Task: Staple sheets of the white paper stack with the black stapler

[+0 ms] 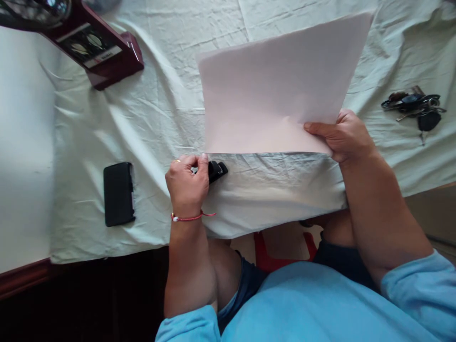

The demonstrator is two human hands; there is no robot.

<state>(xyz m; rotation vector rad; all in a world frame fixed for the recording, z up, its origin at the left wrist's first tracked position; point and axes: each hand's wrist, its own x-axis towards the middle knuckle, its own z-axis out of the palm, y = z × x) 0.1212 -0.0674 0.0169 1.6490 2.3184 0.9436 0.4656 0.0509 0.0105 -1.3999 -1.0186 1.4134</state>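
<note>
My left hand [187, 183] is closed around a small black stapler [216, 170] at the lower left corner of a stack of pale pink paper [278, 90]. The stapler's tip pokes out to the right of my fingers, right at the paper's corner. My right hand [344, 135] pinches the paper's lower right corner, thumb on top, and holds the sheets tilted up off the white tablecloth [160, 109]. A red thread bracelet sits on my left wrist.
A black phone [118, 193] lies flat to the left of my left hand. A dark red wooden trophy base [101, 52] stands at the far left. A bunch of keys [415, 108] rests at the right. The table's near edge runs just below my hands.
</note>
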